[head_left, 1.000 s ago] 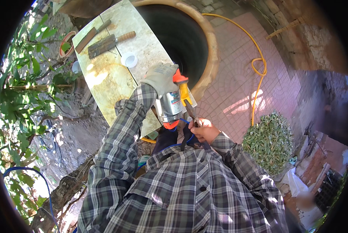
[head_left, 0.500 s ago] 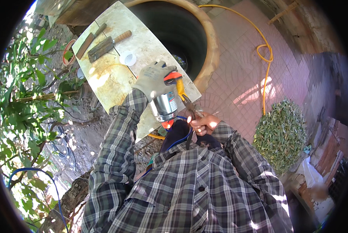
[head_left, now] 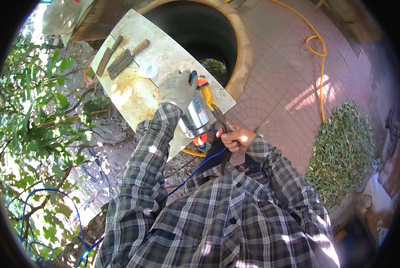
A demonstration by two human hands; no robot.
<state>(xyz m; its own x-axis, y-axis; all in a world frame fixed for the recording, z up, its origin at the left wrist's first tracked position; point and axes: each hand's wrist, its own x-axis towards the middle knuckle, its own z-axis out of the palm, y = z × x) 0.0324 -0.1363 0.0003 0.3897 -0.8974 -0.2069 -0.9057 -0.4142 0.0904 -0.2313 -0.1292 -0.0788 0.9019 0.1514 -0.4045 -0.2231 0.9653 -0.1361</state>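
Observation:
My left hand [head_left: 178, 90], in a grey work glove, is closed round a pair of pliers [head_left: 206, 94] with yellow and orange handles. Their dark jaws point down toward my bare right hand [head_left: 236, 137]. The right fingers are pinched together at the jaws, and a dark cord [head_left: 224, 160] trails below them. Beside the pliers, partly covered by the glove, lies a shiny silver cylinder [head_left: 193, 119] with a label and orange ends; it looks like a small pump. A blue cable [head_left: 204, 164] runs from near my right hand down to the left.
On the pale slab [head_left: 164, 47] lie two blades, a cleaver [head_left: 120, 64] among them, and a white lid [head_left: 148, 70]. The slab overlaps a big round vat [head_left: 242, 49]. A yellow hose [head_left: 321, 80] crosses the tiles beside chopped leaves [head_left: 343, 156]. Leafy branches [head_left: 39, 116] fill the left.
The view has shifted slightly. The silver cylinder and both hands sit a little further right in the picture. The pliers stay between the hands, with much the same grip.

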